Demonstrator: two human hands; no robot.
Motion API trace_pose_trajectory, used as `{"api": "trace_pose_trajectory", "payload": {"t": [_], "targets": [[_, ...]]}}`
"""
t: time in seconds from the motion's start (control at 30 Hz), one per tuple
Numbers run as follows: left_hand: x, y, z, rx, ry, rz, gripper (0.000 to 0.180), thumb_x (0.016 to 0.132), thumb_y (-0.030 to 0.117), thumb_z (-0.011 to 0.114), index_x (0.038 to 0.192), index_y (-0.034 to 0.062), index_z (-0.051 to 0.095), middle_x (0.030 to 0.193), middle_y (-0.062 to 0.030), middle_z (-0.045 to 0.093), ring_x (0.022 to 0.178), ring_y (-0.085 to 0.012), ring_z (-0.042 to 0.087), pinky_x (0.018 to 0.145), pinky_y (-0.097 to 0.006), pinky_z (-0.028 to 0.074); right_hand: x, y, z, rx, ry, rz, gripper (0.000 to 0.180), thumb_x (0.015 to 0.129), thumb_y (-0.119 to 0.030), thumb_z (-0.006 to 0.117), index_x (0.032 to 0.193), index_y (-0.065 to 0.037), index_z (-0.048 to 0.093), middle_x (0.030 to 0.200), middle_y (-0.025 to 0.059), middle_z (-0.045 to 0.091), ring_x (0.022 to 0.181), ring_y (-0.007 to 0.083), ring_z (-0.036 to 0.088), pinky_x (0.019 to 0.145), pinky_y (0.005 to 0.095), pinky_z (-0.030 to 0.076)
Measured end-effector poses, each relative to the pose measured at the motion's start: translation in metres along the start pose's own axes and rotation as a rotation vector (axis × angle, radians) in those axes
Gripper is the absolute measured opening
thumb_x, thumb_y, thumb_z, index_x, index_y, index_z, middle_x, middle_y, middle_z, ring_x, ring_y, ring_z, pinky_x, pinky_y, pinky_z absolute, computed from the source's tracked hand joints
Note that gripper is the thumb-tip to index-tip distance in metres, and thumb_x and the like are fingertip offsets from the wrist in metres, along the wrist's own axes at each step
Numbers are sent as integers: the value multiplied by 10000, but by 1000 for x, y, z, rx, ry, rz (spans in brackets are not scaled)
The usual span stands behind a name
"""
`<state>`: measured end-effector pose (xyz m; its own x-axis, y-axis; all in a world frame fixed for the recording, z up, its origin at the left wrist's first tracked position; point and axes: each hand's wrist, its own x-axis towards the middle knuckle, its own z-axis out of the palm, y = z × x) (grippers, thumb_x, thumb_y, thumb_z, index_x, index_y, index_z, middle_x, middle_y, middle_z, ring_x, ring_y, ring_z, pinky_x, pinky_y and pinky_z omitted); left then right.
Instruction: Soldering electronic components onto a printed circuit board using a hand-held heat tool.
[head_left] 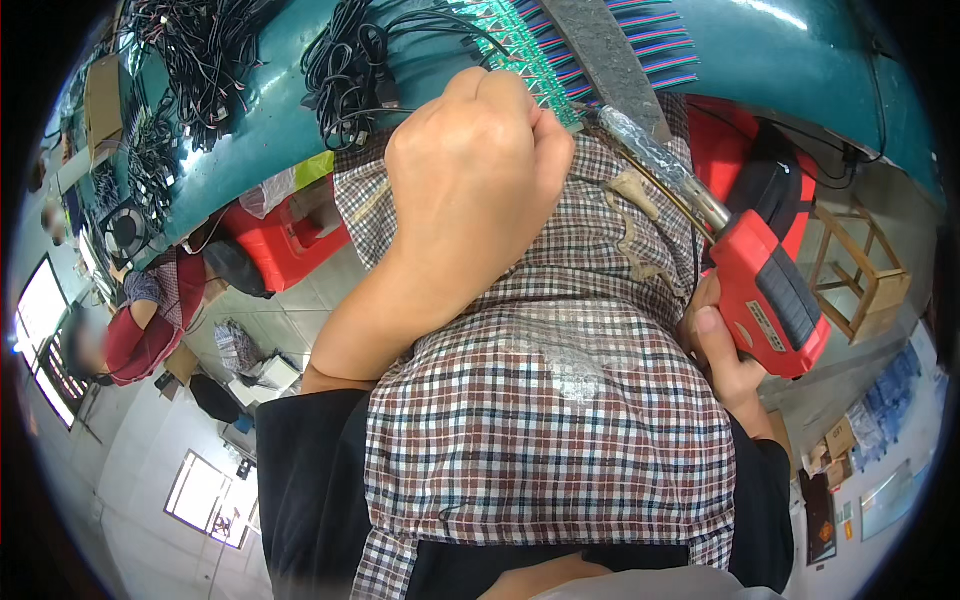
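My left hand (470, 160) is closed in a pinch at the near edge of a strip of green circuit boards (545, 85); its fingertips are hidden behind the knuckles. A thin black cable (385, 111) runs into its grip from the left. My right hand (722, 350) wraps round the handle of a red and black soldering gun (765, 300). The gun's foil-wrapped barrel slants up and left, its tip close to the boards' near corner, right of my left hand. Whether the tip touches a board I cannot tell. Several striped multicoloured wires (660, 45) run from the boards' far side.
A dark flat bar (610, 60) lies across the wires on the green table (780, 70). Bundles of black cables (345, 65) lie to the left. Red stools (290, 245) stand below the table edge, a wooden stool (860, 275) at right. Another person (150, 320) sits at left.
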<state>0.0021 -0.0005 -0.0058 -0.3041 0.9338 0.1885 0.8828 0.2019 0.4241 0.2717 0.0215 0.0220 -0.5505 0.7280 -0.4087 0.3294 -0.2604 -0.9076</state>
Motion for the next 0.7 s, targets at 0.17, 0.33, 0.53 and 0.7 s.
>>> {"api": "trace_pose_trajectory", "payload": {"t": [0.17, 0.33, 0.53, 0.7], "targets": [[1, 0, -1, -9, -3, -8, 161, 710, 99, 710, 680, 31, 567, 660, -127, 583, 558, -293, 603, 500, -382, 477, -2, 3, 0, -7, 15, -40, 343, 879, 45, 578, 1216, 48, 515, 948, 92, 585, 795, 162, 552, 709, 287, 446], [0, 1, -3, -17, -10, -12, 158, 712, 98, 709, 686, 32, 569, 659, -125, 578, 561, -291, 601, 500, -381, 474, -3, 0, -2, 25, -5, 5, 369, 876, 37, 587, 1236, 45, 511, 961, 92, 588, 816, 159, 556, 725, 297, 451], [1, 2, -9, 12, -38, -26, 155, 764, 80, 737, 713, 48, 594, 688, -49, 611, 576, -186, 621, 516, -303, 477, -5, -6, -2, 79, -17, 59, 360, 879, 6, 604, 1229, 39, 525, 975, 87, 601, 831, 150, 562, 744, 293, 453], [-2, 5, -8, 26, -44, -9, 165, 765, 82, 742, 720, 56, 586, 694, -42, 611, 580, -191, 628, 515, -304, 475, 3, -23, 4, 0, 62, 67, 300, 878, -68, 643, 1151, 39, 580, 982, 84, 619, 839, 129, 569, 750, 277, 451]]}}
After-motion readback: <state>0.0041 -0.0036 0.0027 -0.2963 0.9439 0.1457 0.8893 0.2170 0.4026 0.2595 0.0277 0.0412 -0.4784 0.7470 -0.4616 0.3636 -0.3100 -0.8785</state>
